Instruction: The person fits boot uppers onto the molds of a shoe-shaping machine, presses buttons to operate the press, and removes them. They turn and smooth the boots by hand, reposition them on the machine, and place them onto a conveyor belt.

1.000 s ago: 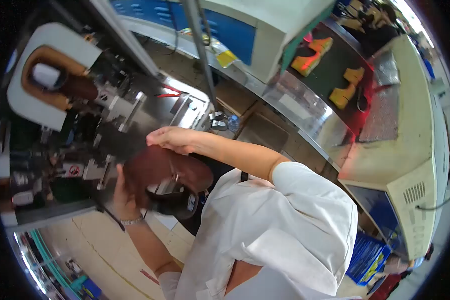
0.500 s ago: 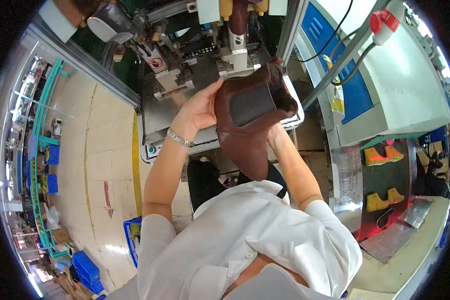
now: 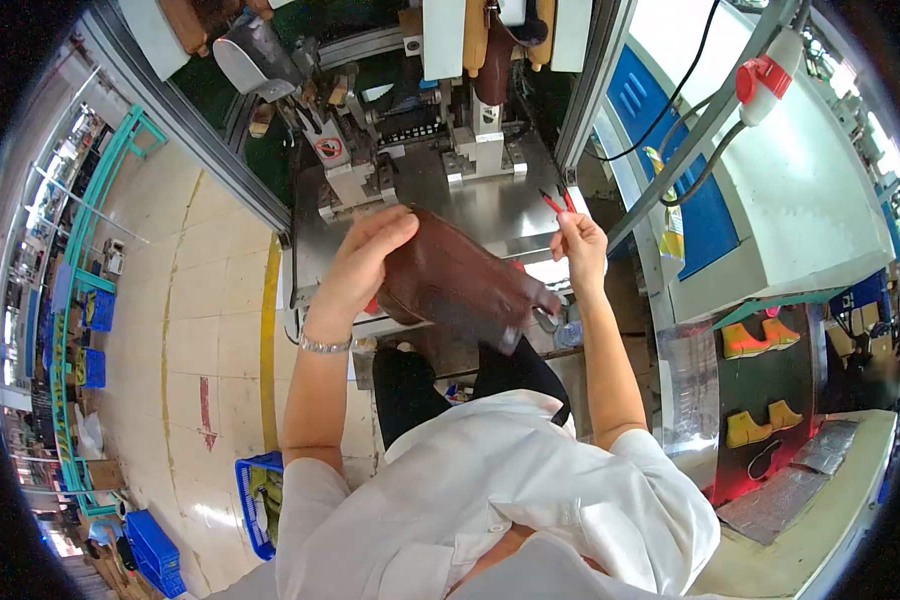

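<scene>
A dark brown leather boot upper (image 3: 460,275), somewhat blurred, is held by my left hand (image 3: 368,262) at its left end, thumb on top. It lies tilted above my lap, its other end pointing down to the right. My right hand (image 3: 582,248), apart from the boot, pinches a small red-handled tool (image 3: 562,203) with a dark pointed tip, near the front right corner of the machine's metal table (image 3: 520,215). Another brown boot piece (image 3: 492,80) sits on the machine between tan pads.
Metal machine posts (image 3: 582,90) stand on both sides of the work spot. Right of me, yellow boots (image 3: 760,425) lie on a dark, red-lit conveyor beside a white machine (image 3: 800,170). A blue basket (image 3: 245,500) stands on the floor at my left.
The boot has swung from upright to tilted, and my left hand now grips its end. My right hand has left the boot, moved up and right, and now shows the red tool.
</scene>
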Demonstrator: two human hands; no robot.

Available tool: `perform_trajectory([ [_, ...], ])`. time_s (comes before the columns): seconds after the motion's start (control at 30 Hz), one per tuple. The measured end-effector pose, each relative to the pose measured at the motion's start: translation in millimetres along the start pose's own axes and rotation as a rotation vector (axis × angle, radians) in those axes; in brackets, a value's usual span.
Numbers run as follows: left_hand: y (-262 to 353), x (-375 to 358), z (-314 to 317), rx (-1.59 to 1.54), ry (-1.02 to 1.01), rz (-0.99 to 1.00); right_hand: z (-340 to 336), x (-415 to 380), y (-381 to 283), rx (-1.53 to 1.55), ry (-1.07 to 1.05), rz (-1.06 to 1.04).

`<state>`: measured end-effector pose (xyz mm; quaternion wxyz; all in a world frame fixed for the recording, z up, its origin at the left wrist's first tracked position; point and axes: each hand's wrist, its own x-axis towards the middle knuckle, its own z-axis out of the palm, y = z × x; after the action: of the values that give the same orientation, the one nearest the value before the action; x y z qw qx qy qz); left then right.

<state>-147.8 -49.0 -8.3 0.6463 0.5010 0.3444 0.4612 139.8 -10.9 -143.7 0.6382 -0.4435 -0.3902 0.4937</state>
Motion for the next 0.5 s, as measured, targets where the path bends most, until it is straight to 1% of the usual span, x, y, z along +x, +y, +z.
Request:
perform_trajectory([
  [0.1, -2, -9, -7, 0.290, 0.148, 0.281, -8, -2, 4, -0.056, -0.029, 0.022],
  [0.13, -17, -10, -23, 0.382, 0.209, 0.327, -8, -3, 6, -0.075, -0.010, 0.012],
  [0.17, -21, -15, -20, 0.443, 0.266, 0.311, -9, -2, 10, -0.094, 0.008, -0.001],
  [0.23, -67, -10, -30, 0.549, 0.329, 0.386, -12, -2, 20, -0.168, 0.065, -0.065],
  [0.3, -131, -5, -43, 0.521, 0.409, 0.232, -23, -1, 42, -0.143, 0.060, -0.066],
  [0.33, -167, -2, -53, 0.606, 0.421, 0.282, -25, -4, 45, -0.105, 0.037, -0.036],
  [0.37, -195, -2, -61, 0.689, 0.433, 0.333, -23, -7, 45, -0.123, 0.062, -0.007],
  [0.43, -223, -8, -57, 0.874, 0.518, 0.248, -24, -11, 49, -0.245, 0.086, -0.044],
  [0.47, -227, -7, -57, 1.000, 0.530, 0.421, -22, -13, 43, -0.249, 0.107, -0.018],
  [0.5, -232, -6, -57, 0.907, 0.518, 0.369, -20, -16, 36, -0.130, 0.147, 0.053],
])
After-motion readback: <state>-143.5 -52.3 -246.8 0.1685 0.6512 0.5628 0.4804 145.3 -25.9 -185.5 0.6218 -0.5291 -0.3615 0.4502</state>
